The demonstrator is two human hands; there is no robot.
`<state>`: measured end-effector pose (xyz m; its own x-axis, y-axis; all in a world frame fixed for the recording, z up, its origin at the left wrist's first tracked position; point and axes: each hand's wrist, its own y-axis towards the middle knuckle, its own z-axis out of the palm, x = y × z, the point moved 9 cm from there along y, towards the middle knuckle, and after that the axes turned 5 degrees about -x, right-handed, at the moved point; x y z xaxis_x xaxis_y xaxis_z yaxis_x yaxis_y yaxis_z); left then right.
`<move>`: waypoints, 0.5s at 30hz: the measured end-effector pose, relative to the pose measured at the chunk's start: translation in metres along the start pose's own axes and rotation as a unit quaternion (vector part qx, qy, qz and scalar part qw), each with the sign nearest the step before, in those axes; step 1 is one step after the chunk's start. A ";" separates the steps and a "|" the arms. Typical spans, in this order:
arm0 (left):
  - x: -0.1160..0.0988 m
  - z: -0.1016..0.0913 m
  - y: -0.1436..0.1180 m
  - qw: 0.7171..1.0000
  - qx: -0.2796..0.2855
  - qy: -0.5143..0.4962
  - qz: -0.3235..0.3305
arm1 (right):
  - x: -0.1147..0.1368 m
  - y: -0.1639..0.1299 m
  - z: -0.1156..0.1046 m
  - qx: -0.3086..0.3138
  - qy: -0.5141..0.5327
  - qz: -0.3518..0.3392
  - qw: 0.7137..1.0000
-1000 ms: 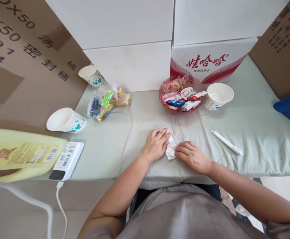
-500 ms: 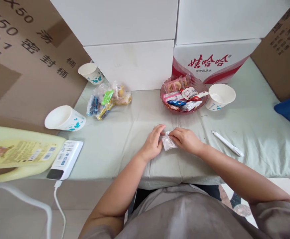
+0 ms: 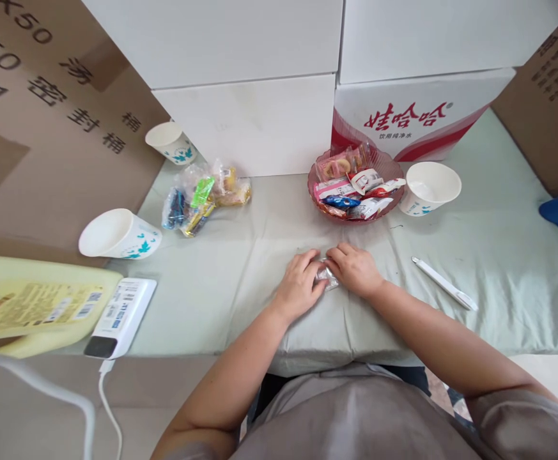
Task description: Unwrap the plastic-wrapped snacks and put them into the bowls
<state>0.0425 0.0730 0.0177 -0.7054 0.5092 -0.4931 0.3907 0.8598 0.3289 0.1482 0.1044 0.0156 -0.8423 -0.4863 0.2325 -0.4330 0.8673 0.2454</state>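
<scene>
A small clear plastic packet (image 3: 328,276) lies on the green cloth in front of me, partly hidden under my fingers. My left hand (image 3: 301,281) grips its left side, thumb below and fingers above. At its upper right, my right hand (image 3: 355,268) holds the packet's edge with curled fingers. What is inside the packet is too small to make out. Beyond the hands stands a red glass bowl (image 3: 313,195) full of wrapped snacks. A white paper-knife-like tool (image 3: 444,283) rests on the cloth to the right of my right hand.
Paper cups (image 3: 120,235) stand at the left, and another paper cup (image 3: 431,185) touches the bowl's right side. Wrapped snacks (image 3: 204,195) lie back left. A white power bank (image 3: 121,318) with a cable sits by a yellow jug (image 3: 43,306). White boxes (image 3: 245,128) form the back wall.
My left hand has come in over the packet and now grips its left side. The packet is more covered and looks flatter. The view has shifted slightly.
</scene>
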 end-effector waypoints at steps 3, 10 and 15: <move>-0.001 0.000 0.001 1.000 0.000 0.027 -0.008 | -0.025 0.000 -0.016 -0.053 -0.009 0.061 0.997; 0.002 -0.004 0.002 0.999 -0.013 0.032 -0.012 | 0.015 -0.007 -0.020 -0.031 0.178 -0.154 0.971; 0.019 -0.020 0.000 0.992 -0.086 0.077 -0.054 | 0.018 -0.004 -0.007 0.024 0.199 -0.145 0.969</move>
<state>0.0171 0.0817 0.0246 -0.8250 0.3909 -0.4082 0.2103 0.8827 0.4202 0.1367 0.0914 0.0252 -0.4964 -0.7047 0.5070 -0.6552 0.6872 0.3137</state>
